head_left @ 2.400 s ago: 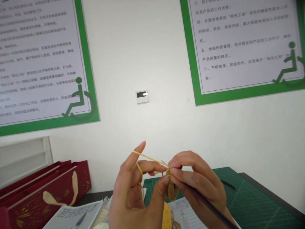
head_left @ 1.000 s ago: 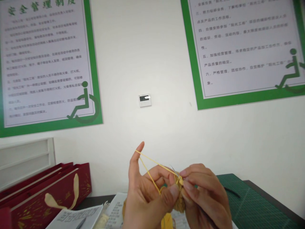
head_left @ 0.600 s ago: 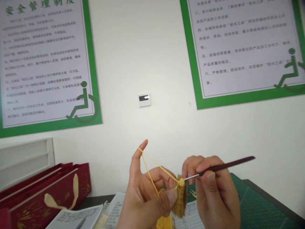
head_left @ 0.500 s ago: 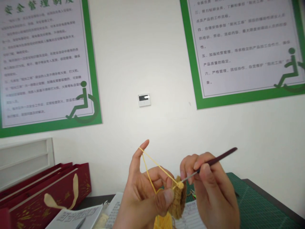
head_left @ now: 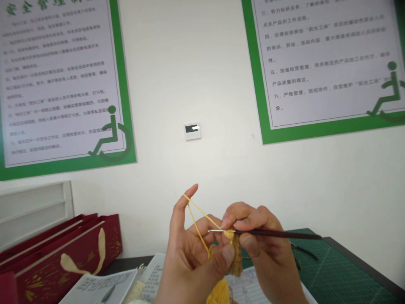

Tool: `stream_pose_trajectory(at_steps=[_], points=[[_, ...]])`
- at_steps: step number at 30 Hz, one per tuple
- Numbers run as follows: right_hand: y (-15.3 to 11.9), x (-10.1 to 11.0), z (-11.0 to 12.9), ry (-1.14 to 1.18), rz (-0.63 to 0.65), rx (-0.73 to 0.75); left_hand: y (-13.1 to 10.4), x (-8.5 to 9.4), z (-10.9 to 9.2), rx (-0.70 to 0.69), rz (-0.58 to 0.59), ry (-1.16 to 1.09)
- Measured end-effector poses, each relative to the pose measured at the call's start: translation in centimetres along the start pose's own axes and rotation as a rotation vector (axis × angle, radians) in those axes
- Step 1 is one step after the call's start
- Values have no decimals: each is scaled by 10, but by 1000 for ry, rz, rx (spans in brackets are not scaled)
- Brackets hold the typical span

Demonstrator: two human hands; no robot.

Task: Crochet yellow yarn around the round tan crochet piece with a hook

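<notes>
- Left hand [head_left: 193, 261] — thumb and finger pinched shut on the crochet piece [head_left: 236, 257], forefinger raised with the yarn [head_left: 198, 213] stretched over it.
- Right hand [head_left: 268, 249], fingers closed on the crochet hook [head_left: 268, 233]: it lies level, metal tip pointing left through the piece's top edge, under the strand.
- Beyond, green cutting mat [head_left: 341, 278].

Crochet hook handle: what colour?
Dark brown with a silver metal tip, on the crochet hook in the right hand; head view shows it.
</notes>
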State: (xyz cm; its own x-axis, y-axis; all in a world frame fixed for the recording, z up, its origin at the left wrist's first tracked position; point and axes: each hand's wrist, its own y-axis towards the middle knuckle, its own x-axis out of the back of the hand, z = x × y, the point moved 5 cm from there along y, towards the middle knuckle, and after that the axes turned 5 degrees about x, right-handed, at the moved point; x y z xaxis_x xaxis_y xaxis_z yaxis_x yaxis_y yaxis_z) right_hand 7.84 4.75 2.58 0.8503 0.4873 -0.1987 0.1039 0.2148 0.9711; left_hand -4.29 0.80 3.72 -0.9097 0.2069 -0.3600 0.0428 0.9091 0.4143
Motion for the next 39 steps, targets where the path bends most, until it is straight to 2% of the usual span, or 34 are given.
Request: stream_pose_trajectory(at_steps=[6,11,13,17,22,27,34,39], points=[[6,0,11,-213,-58,169,-1,-2,-3,2,-60,-62],[5,-3,19,-399,29,316,-4,1,3,63,-162,-44],[4,-3,20,-433,47,340,-2,2,6,79,-161,-50],[3,-5,22,-497,60,381,1,1,8,112,-87,-125],[2,-5,24,-517,70,389,2,-1,8,107,-37,-130],[1,-4,22,-476,72,365,0,1,5,7,-79,-16],[-1,-4,7,-179,-11,136,-2,1,2,-36,-49,47],[6,-4,14,-233,83,129,-3,1,-1,-69,-22,72]])
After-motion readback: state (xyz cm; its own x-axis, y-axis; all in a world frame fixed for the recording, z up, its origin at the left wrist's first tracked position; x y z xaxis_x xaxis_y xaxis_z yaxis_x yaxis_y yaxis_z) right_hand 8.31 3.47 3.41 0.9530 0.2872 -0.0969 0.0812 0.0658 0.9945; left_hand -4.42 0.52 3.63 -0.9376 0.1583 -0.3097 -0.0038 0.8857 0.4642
